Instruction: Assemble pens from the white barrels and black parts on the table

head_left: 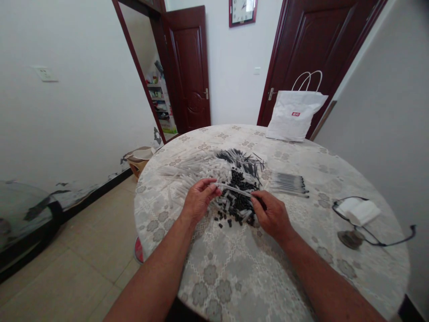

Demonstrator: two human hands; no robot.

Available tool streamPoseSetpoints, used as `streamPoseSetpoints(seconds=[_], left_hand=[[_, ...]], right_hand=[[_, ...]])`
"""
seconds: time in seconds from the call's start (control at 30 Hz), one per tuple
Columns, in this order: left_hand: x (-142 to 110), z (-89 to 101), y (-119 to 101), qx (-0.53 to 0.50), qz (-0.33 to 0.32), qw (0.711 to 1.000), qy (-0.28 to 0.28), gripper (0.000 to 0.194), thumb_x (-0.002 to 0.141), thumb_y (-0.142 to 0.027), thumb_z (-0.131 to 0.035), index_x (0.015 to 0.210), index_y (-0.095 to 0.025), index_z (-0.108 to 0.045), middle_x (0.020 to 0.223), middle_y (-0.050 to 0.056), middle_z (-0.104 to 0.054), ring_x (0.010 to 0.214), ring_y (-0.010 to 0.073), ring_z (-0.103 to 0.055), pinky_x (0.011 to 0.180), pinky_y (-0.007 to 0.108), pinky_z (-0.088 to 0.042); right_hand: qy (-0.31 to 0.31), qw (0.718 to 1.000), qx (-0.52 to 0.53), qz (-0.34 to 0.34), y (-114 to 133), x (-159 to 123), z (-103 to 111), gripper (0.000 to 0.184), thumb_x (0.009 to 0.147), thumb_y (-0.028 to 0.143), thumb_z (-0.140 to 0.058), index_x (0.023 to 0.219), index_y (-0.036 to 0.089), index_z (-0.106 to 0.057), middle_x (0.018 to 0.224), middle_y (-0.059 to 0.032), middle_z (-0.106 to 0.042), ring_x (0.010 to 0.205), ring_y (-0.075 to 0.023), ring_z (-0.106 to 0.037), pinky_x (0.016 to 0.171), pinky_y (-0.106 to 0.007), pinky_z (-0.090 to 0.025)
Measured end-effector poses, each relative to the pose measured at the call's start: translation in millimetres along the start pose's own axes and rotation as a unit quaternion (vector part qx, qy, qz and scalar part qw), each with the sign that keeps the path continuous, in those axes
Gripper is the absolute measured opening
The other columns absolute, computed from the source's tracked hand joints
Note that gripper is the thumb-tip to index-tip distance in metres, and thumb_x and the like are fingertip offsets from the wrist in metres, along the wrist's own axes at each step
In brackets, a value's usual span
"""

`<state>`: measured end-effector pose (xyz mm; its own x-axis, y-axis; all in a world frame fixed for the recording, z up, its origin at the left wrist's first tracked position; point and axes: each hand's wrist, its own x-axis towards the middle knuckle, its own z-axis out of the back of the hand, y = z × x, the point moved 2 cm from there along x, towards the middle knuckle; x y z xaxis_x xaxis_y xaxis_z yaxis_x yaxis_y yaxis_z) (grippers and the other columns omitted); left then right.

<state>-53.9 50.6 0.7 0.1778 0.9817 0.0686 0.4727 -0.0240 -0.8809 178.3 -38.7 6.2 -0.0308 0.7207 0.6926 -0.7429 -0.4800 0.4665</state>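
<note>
Over the middle of the table my left hand (197,199) pinches one end of a translucent white pen barrel (233,188). At its other end the fingers of my right hand (274,215) are closed on it, so it spans level between both hands. Under and behind it lies a heap of small black pen plugs (238,178) with some clear caps (247,214) among them. Left of the plugs spreads a pile of white pen barrels (187,167). Thin dark refills (248,162) lie at the back of the heap. What my right fingertips cover is hidden.
To the right, several pens (288,183) lie side by side in a row. Farther right are eyeglasses (368,238), a folded white tissue (358,210) and a dark round object (350,239). A white paper bag (296,115) stands at the back of the round, cloth-covered table (231,277).
</note>
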Motion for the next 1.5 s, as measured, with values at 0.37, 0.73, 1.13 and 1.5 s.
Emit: streamPoseSetpoints(seconds=[0.37,0.73,1.13,1.5], left_hand=[[-4,-1.1,1,0.068,0.031,0.996,0.044,0.037,0.083,-0.036,-0.079,0.111,-0.016,-0.068,0.097,0.01,-0.077,0.083,0.0197,-0.074,0.082,0.038,-0.061],[-12,-8.7,5,0.055,0.071,0.989,0.115,0.028,0.093,-0.044,-0.065,0.101,-0.019,-0.056,0.104,0.014,-0.078,0.087,0.0239,-0.076,0.075,0.037,-0.061],[-12,-10.7,4,-0.076,0.082,0.992,0.061,0.029,0.089,-0.037,-0.069,0.098,-0.021,-0.047,0.111,0.017,-0.077,0.096,0.0266,-0.076,0.076,0.039,-0.063],[-7,-3.7,13,-0.024,0.058,0.998,0.005,0.028,0.081,-0.032,-0.082,0.097,-0.012,-0.071,0.086,0.007,-0.073,0.077,0.0158,-0.071,0.073,0.031,-0.063]], right_hand=[[0.015,1.0,0.014,0.013,0,1,1,0.015,0.1,0.027,-0.055,0.107,0.021,-0.067,0.096,-0.0056,-0.073,0.085,-0.0192,-0.07,0.08,-0.03,-0.054],[-0.005,1.0,0.004,-0.002,-1,0,1,0.016,0.1,0.028,-0.055,0.108,0.022,-0.067,0.095,-0.0055,-0.073,0.084,-0.0197,-0.07,0.079,-0.03,-0.055],[0.036,0.999,0.003,0.0,3,-1,-4,0.017,0.101,0.029,-0.054,0.108,0.022,-0.067,0.096,-0.0064,-0.075,0.084,-0.0203,-0.071,0.079,-0.031,-0.056],[0.029,0.996,-0.061,0.056,4,0,-1,0.017,0.101,0.028,-0.055,0.109,0.02,-0.067,0.096,-0.0075,-0.074,0.083,-0.0203,-0.071,0.077,-0.031,-0.055]])
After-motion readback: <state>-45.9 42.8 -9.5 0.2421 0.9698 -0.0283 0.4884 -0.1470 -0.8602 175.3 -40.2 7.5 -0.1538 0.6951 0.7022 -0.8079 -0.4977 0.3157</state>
